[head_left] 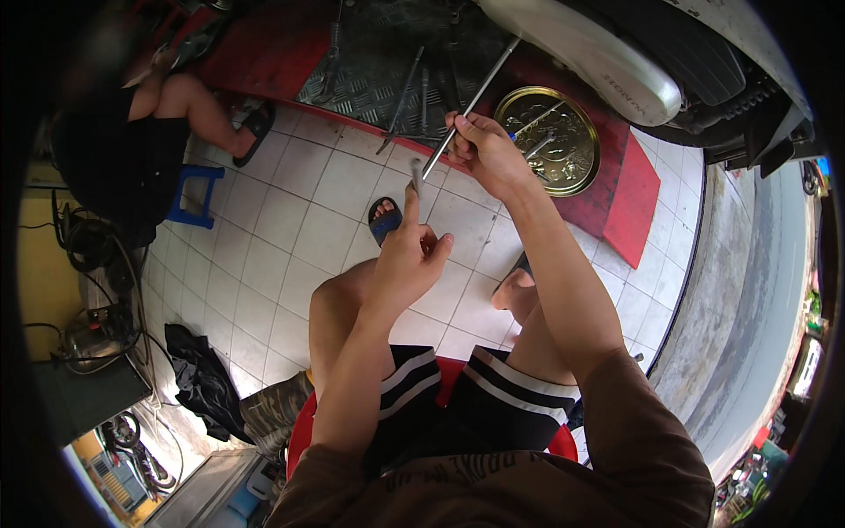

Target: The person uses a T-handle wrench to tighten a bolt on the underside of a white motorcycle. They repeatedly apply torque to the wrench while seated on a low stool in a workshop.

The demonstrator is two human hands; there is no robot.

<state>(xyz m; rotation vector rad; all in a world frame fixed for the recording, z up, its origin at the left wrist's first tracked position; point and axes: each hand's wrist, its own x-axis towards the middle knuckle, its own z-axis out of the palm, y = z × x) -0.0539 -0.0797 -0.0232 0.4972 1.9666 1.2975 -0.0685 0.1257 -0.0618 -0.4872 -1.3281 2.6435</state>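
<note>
We see a white tiled floor [264, 282], a blue stool [209, 189] standing on it at upper left, a red seat [304, 429] low in the middle and a yellow wall [40, 299] along the far left; beyond the floor on the right, grey concrete [735, 273] lies in daylight

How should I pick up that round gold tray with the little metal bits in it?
Probably hold the gold tray by its raised rim, at the left and right edges. Come from the near side, since the big silver part is close to the far edge. It's round and shallow, and metal bits lie inside, so keep it level.
</note>
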